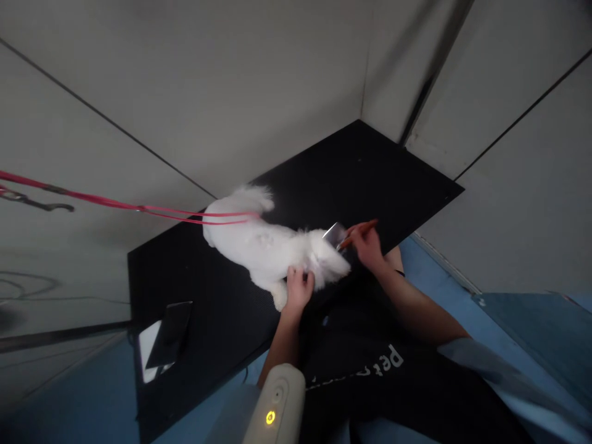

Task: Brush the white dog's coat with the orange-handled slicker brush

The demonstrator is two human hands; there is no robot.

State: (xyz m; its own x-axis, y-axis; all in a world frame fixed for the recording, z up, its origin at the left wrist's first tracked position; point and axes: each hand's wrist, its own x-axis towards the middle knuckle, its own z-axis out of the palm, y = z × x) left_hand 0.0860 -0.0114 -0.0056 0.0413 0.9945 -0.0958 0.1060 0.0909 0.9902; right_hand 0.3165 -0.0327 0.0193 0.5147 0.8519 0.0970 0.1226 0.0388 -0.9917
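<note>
A small white dog (268, 243) stands on the black table, its tail end to the left and its head towards the right. My left hand (300, 287) is closed on the dog at its neck, with the fingertips sunk in the fur. In my right hand (367, 246) is a slicker brush (365, 228), held by its orange-brown handle. The brush's metallic head rests against the fur on the dog's head. Two pink-red straps of a leash (185, 216) run from the left to the dog's hindquarters.
The black grooming table (319, 166) stands against pale walls (259, 74). A dark flat object (169, 336) lies over a white one (148, 348) at its left end. A metal hook (37, 202) hangs at far left. A pale device with a yellow light (276, 404) is close below.
</note>
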